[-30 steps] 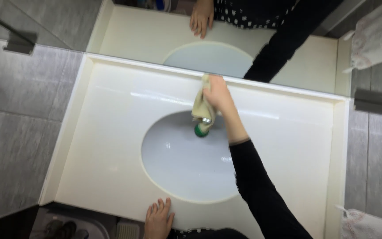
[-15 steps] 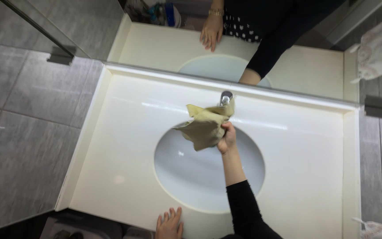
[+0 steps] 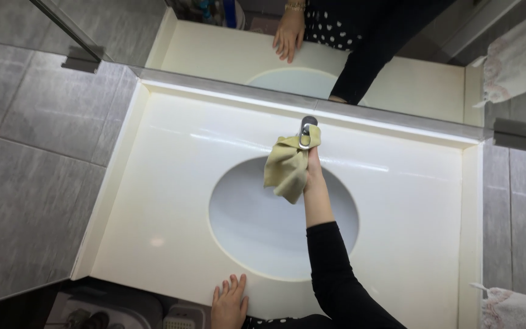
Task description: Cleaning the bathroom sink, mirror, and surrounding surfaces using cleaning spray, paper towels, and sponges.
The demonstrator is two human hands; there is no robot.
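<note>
R hand [image 3: 313, 166] grips crumpled yellow-beige cloth [image 3: 287, 166], now back up against chrome tap [image 3: 305, 131] at rear of white oval basin [image 3: 263, 231]; half sec ago held lower, clear of tap. Wiping resumes. L hand [image 3: 229, 303] flat, fingers spread, on cream countertop [image 3: 153, 201] front edge.

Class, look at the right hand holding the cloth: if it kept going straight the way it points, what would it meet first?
The right hand, gripping the yellow cloth, points toward the chrome faucet, probably meeting it first; the mirror lies beyond.
</note>
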